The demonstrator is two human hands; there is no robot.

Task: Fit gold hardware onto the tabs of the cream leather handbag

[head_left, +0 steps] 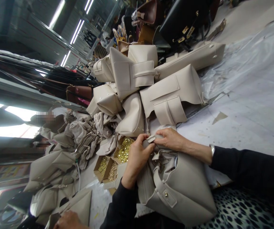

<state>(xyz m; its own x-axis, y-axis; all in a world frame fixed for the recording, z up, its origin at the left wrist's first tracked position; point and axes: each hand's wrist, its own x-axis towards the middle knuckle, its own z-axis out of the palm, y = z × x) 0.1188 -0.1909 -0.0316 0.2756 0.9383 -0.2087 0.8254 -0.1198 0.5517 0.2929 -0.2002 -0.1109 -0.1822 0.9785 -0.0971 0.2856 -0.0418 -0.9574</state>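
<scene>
A beige handbag point(191, 190) lies tilted in front of me, its mouth gaping and its lining partly showing. Over that mouth, my left hand point(137, 156) pinches a beige strap point(152, 138) between thumb and fingers. My right hand point(171, 139) grips the same strap from the other side, its fingertips close to the left ones. Whether the strap joins the bag is hidden by my hands. A short tab with a gold stud point(166, 194) runs down the bag's near face.
Left of my left hand stand cardboard boxes point(99, 174) of small gold metal pieces point(125, 149). More beige bags point(172, 92) are heaped beyond, with dark bags point(182, 22) behind. Another person's hand point(70, 220) rests on beige material at lower left. Clear plastic sheeting point(237, 63) covers the table's right.
</scene>
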